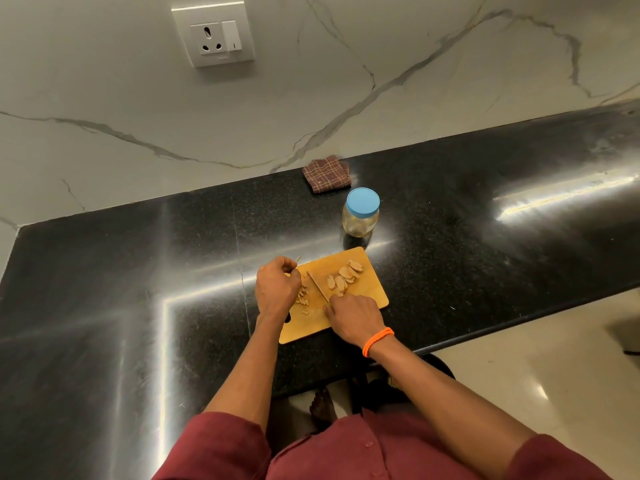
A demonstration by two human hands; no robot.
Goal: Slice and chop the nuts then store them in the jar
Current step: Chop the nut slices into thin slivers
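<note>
Chopping partway: small chopped pieces (303, 296) by left hand (277, 285), grip curled, contents unclear. Right hand (353, 315) clamps knife (318, 286). Uncut nut slices (343, 277) remain on cutting board (372, 292). Jar (360, 213) lidded, on worktop (138, 271).

A person in a maroon shirt stands at a black counter (104, 306), seen from above. A wooden board (370, 289) lies on it. The right hand (356, 317), with an orange band (377, 341) at the wrist, grips a knife (318, 286) whose blade rests on the board. The left hand (277, 285), fingers curled, sits beside chopped bits (302, 298). Uncut nuts (344, 277) lie right of the blade. Behind the board stands a jar (360, 213) with a blue lid on, then a folded cloth (326, 174) by the marble wall.
</note>
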